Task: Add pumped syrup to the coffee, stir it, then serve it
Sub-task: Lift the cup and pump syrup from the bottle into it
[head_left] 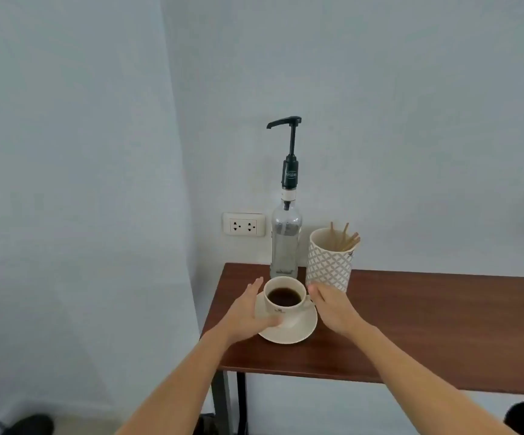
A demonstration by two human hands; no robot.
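Two bare forearms extend from the bottom edge toward the near left corner of a dark brown worktop [427, 334]. The left hand [248, 312] lies with its fingers spread and extended; its thumb rests on the left part of the saucer [298, 332], and the fingertips reach up alongside the left wall of the cup. The right hand [333, 309] is positioned just beside the right edge of the saucer, fingers loosely curled, with the fingertips close to the cup handle. Whether the right hand contacts the handle or the saucer cannot be determined. Neither hand is closed around an object.

The white cup [284, 301] stands upright in the centre of the white saucer and contains dark coffee. A small dark logo is printed on the near wall of the cup.

Directly behind the cup stands a clear syrup bottle [285, 243], upright, at the rear edge of the worktop. A black pump [290, 146] is fitted to its neck; the spout points left and the plunger stands raised.

To the right of the bottle, just beside it, a white patterned holder [329, 262] contains several wooden stir sticks [347, 238], which lean toward the right.

On the pale wall behind, left of the bottle, a white double power socket [243, 224] is mounted.
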